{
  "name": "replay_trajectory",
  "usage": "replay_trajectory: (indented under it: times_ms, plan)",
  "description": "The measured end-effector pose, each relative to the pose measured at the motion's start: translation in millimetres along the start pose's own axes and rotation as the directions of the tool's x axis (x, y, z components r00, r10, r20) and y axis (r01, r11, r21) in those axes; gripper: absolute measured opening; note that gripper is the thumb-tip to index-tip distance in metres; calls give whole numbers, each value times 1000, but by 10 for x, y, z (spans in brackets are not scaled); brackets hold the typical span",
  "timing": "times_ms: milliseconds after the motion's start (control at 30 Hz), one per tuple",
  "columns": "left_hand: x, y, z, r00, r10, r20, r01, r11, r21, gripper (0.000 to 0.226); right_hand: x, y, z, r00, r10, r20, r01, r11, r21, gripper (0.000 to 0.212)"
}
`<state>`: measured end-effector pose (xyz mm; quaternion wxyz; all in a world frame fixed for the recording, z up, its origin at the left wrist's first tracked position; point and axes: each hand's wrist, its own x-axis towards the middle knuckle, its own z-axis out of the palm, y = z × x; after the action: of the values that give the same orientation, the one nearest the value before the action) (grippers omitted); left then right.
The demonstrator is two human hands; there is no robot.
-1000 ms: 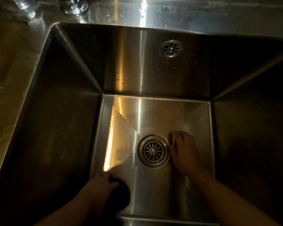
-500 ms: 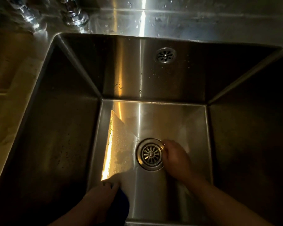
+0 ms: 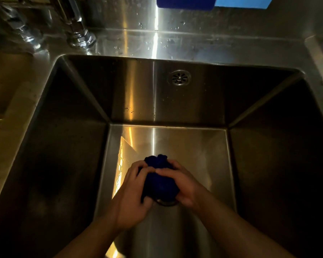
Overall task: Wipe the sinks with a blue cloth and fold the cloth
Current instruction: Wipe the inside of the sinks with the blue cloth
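Both hands, left [image 3: 131,190] and right [image 3: 183,185], grip the bunched cloth [image 3: 159,180] between them over the drain [image 3: 165,202]; neither's nearer; long axis runs away from me.

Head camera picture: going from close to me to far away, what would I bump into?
The left hand and right hand gripping the blue cloth → sink floor → overflow grille → wet back ledge → blue thing at the top edge.
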<state>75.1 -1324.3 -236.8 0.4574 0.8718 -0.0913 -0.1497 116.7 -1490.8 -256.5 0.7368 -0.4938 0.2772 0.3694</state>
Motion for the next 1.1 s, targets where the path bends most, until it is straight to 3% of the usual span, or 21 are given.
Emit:
replay_trajectory:
  times_ms: [67, 133, 233, 333, 400, 500, 567, 667, 833, 933, 1000, 1100]
  plan:
    - [-15, -136, -54, 986, -91, -143, 92, 996, 3, 79, 107, -119, -38, 962, -185, -199, 154, 975, -163, 40]
    - [4, -334, -121, 927, -181, -327, 240, 959, 150, 75, 211, -295, -90, 884, -399, -243, 329, 901, -282, 42]
    - [98, -565, -187, 868, -290, -403, 390, 901, 192, 62, 367, -450, -42, 843, -528, -103, 460, 807, -370, 51]
    - [257, -638, -203, 834, -318, -451, 413, 902, 128, 56, 525, -442, 139, 884, -449, 129, 439, 707, -554, 78]
    - [402, -606, -184, 853, -237, -464, 353, 918, 181, 56, 576, -372, 259, 876, -432, 215, 460, 611, -644, 84]
    - [743, -515, -107, 914, -130, -385, 266, 907, 326, 63, 588, -272, 314, 803, -589, 87, 471, 539, -699, 77]
    - [1011, -471, -10, 936, -180, -304, 292, 878, 379, 67, 535, -200, 233, 755, -655, -22, 453, 546, -704, 71]
    - [1262, -485, 174, 942, -247, -226, 328, 816, 476, 71, 412, -72, -24, 738, -671, -64, 388, 500, -774, 62]
    - [1292, -878, -141, 990, -137, -10, 99, 662, 743, 82, 270, 8, -431, 709, -702, -65, 320, 402, -858, 54]
    - [1288, -1059, -509, 993, 105, 58, -114, 670, 734, 85, 233, -16, -579, 681, -728, -76, 301, 374, -877, 51]
    - [1287, -1086, -559, 972, 225, 67, -209, 705, 678, 71, 234, -45, -654, 666, -742, -75, 294, 354, -888, 50]
    - [1231, -1078, -411, 984, 160, 83, -178, 787, 590, 70, 226, -59, -758, 684, -726, -72, 249, 324, -913, 48]
